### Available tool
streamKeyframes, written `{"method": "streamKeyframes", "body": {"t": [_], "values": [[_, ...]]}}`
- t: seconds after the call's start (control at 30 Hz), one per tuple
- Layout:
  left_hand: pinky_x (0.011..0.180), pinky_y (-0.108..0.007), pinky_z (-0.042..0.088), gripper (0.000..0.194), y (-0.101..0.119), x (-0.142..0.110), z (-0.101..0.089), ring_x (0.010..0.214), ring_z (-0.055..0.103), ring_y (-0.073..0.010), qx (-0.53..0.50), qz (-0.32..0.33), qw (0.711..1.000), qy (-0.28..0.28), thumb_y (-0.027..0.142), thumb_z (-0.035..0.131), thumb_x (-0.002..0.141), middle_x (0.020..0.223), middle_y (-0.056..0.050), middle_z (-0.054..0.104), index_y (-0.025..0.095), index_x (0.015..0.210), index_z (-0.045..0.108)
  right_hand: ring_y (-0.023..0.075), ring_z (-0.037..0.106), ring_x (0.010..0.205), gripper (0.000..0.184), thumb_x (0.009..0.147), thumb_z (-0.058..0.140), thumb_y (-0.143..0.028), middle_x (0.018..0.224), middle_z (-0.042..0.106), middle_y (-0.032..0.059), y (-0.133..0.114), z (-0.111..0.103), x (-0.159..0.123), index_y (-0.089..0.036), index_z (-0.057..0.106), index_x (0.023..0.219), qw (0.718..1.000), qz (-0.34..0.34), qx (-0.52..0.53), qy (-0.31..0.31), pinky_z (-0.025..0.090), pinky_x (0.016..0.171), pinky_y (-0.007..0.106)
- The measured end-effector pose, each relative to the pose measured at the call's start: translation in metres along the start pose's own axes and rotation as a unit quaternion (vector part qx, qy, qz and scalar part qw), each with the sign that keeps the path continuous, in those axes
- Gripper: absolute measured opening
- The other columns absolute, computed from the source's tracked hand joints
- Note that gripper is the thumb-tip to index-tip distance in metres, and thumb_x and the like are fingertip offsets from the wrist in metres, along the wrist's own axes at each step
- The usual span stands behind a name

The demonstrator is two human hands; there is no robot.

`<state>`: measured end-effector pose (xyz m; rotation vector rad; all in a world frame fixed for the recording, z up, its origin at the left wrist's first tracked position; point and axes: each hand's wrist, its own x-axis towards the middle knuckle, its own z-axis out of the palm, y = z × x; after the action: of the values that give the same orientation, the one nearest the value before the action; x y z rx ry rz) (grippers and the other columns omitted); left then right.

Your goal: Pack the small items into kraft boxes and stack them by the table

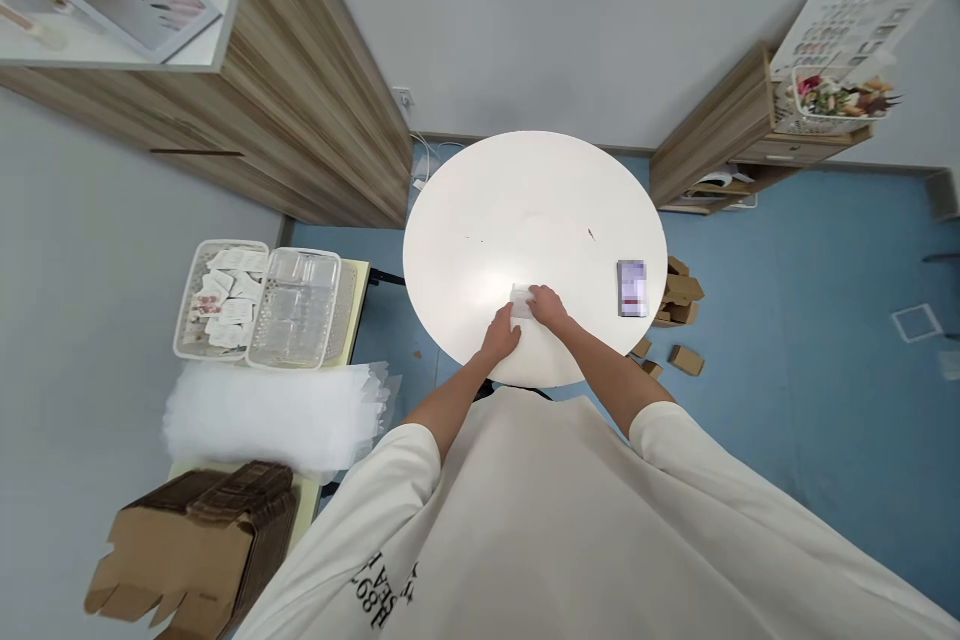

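A small whitish, partly see-through packet [522,302] lies near the front edge of the round white table [517,190]. My left hand [501,336] grips its near left side, the fingers bent around the edge. On the packet's right side is my right hand [549,307], its fingers closed on the top. What is inside the packet is too small to make out. To the right on the tabletop lies a phone [632,288] with a lit screen, apart from both hands.
At left stand a basket of white cards [232,310], a basket of clear plastic boxes [296,305], a stack of white translucent sheets [274,415] and flattened cardboard boxes [176,550]. Folded small brown boxes [679,292] sit right of the table. Wooden cabinets [322,90] flank it.
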<state>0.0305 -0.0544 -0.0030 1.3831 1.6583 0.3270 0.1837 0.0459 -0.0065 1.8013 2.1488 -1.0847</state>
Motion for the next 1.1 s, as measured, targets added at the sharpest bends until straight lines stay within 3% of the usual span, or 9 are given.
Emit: {"method": "streamKeyframes", "body": {"t": [0.2,0.33,0.5,0.7,0.87,1.1], "values": [[0.117,-0.046,0.032,0.071,0.002,-0.001,0.003,0.15,0.029,-0.0303,0.116,0.001,0.992,-0.056,0.027,0.047,0.092,0.164,-0.014,0.027,0.02,0.158,0.022,0.025,0.059,0.105,0.038,0.097,0.054,-0.034,0.128,0.053,0.0131,0.005,0.011,0.0,-0.02,0.046,0.131,0.993,0.081,0.059,0.055,0.046,0.084,0.034],[0.115,-0.047,0.033,0.076,0.005,-0.001,-0.001,0.148,0.031,-0.0327,0.154,-0.002,0.984,-0.083,0.028,0.046,0.092,0.165,-0.014,0.025,0.021,0.161,0.016,0.0267,0.059,0.107,0.043,0.093,0.056,-0.048,0.127,0.054,0.0142,0.009,0.018,-0.003,-0.018,0.049,0.123,0.981,0.155,0.095,0.063,0.048,0.085,0.036],[0.112,-0.05,0.035,0.078,0.004,0.0,-0.007,0.145,0.035,-0.0357,0.168,0.01,0.981,-0.1,0.029,0.047,0.09,0.163,-0.017,0.029,0.018,0.16,0.017,0.0243,0.061,0.101,0.029,0.088,0.059,-0.042,0.119,0.059,0.0123,0.004,0.028,-0.003,-0.02,0.055,0.106,0.972,0.176,0.138,0.065,0.049,0.082,0.035],[0.112,-0.047,0.038,0.069,-0.011,0.003,-0.022,0.14,0.043,-0.0326,0.113,0.023,0.99,-0.081,0.027,0.047,0.09,0.154,-0.017,0.042,0.018,0.156,0.028,0.0196,0.062,0.087,0.02,0.08,0.064,-0.033,0.097,0.065,0.0044,-0.011,0.031,0.003,-0.023,0.052,0.093,0.949,0.19,0.24,0.072,0.049,0.075,0.031],[0.112,-0.047,0.038,0.068,-0.037,0.002,-0.055,0.142,0.041,-0.0313,0.086,0.02,0.995,-0.054,0.023,0.047,0.091,0.155,-0.016,0.041,0.018,0.155,0.027,0.0159,0.062,0.085,0.023,0.075,0.065,-0.031,0.095,0.066,0.0007,-0.051,0.035,0.022,-0.022,0.055,0.093,0.945,0.149,0.28,0.075,0.049,0.077,0.028],[0.115,-0.05,0.035,0.071,-0.08,0.011,-0.132,0.149,0.029,-0.0329,0.069,-0.001,0.996,0.059,0.021,0.045,0.091,0.162,-0.019,0.027,0.015,0.158,0.02,0.0156,0.061,0.087,0.025,0.075,0.065,-0.033,0.096,0.065,0.0008,-0.15,0.052,0.085,-0.021,0.056,0.095,0.942,0.086,0.315,0.079,0.05,0.081,0.029]]}}
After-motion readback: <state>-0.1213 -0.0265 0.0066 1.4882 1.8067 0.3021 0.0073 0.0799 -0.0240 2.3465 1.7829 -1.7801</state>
